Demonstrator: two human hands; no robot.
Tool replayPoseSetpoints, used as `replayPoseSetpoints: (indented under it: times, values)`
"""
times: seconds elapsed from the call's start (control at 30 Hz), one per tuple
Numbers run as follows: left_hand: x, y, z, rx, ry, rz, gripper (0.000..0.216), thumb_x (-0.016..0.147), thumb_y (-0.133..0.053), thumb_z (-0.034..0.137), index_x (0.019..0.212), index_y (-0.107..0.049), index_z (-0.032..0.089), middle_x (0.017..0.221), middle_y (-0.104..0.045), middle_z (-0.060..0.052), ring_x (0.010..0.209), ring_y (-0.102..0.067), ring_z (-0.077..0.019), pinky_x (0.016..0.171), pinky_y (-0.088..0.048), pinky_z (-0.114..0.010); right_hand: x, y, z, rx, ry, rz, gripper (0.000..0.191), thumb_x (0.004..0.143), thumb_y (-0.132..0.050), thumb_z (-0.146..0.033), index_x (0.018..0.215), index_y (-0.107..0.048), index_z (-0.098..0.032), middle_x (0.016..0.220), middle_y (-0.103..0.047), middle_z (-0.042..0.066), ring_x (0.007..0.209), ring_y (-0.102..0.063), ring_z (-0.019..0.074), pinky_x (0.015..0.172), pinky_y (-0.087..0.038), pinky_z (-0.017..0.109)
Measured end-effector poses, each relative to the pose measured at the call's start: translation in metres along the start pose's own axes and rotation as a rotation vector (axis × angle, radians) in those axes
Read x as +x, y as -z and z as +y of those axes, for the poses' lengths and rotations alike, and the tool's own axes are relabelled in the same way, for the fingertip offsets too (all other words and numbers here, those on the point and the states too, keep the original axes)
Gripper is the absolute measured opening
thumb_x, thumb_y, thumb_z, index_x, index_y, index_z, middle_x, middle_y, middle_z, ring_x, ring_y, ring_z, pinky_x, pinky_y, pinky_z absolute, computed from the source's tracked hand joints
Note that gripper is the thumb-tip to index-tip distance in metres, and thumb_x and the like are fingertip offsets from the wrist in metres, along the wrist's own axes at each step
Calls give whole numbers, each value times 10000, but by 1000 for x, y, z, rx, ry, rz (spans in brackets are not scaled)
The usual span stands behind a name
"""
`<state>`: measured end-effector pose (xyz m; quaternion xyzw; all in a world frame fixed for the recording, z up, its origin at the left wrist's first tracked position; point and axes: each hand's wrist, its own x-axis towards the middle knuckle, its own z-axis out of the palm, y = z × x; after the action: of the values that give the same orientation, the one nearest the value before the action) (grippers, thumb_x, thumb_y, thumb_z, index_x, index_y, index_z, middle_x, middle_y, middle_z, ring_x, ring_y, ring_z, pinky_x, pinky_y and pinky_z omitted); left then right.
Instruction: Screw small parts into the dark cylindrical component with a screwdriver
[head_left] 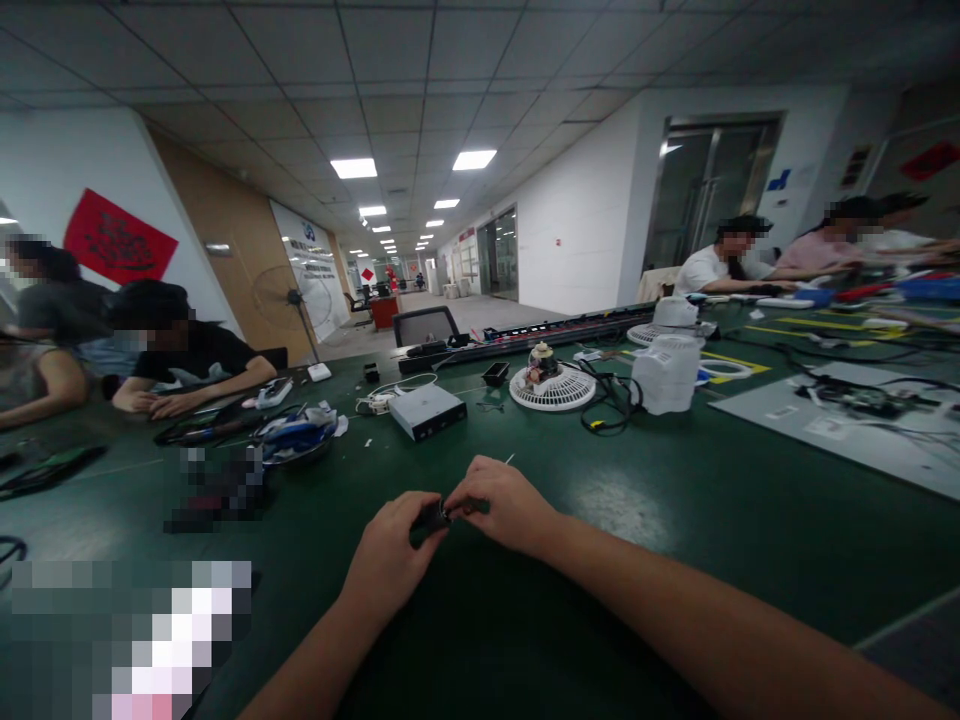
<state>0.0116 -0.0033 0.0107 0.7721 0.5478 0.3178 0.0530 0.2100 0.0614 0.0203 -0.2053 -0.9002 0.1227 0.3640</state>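
Above the green tabletop, my left hand (394,548) is closed around a small black cylindrical part (433,517), gripped between thumb and fingers. My right hand (504,503) meets it from the right, its fingertips pinched at the part's end. What the right fingers grip there is too small to make out. A thin white stick-like piece (510,459) shows just beyond the right hand. Past both hands lies a grey box-shaped drive (427,408) with a white cable beside it. Farther right sits a round white fan grille (553,385) with a motor on it.
A white plastic housing (666,373) stands right of the grille, beside a black cable (611,400). A small black tray (495,373) is behind. A grey panel with electronics (847,420) lies at right, a blue bundle (300,432) at left. Several people sit around the table.
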Motion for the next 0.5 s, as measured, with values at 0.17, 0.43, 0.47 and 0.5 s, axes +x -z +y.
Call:
replayPoseSetpoints:
  times: [0.17, 0.43, 0.47, 0.5]
  values:
    - [-2, 1, 0, -11, -66, 32, 291, 803, -693, 187, 1083, -637, 241, 1036, -707, -34, 946, -668, -228, 841, -538, -386, -1, -3, 2, 10, 83, 98, 171, 797, -708, -77, 881, -762, -216, 944, -688, 44, 890, -572, 182, 770, -466, 300]
    - [-5, 1, -3, 20, -283, 30, 328, 778, -687, 93, 1075, -636, 223, 1049, -716, -45, 955, -671, -218, 843, -557, -375, 1, 2, -7, 33, -178, 77, 175, 645, -858, -206, 719, -701, -181, 806, -650, 20, 844, -562, 188, 720, -437, 297]
    - [-5, 1, -4, 14, -317, 32, 327, 781, -675, 79, 1074, -638, 220, 1059, -717, -48, 972, -672, -216, 857, -556, -372, 1, 3, -8, 51, -221, 61, 197, 630, -864, -222, 725, -698, -179, 791, -649, 18, 828, -565, 187, 701, -433, 293]
    - [-5, 1, -5, 6, -344, 38, 323, 788, -662, 71, 1075, -638, 218, 1069, -717, -52, 989, -671, -214, 871, -555, -371, 1, 3, -9, 79, -266, 44, 209, 623, -865, -234, 734, -697, -176, 781, -649, 16, 809, -570, 184, 684, -431, 289]
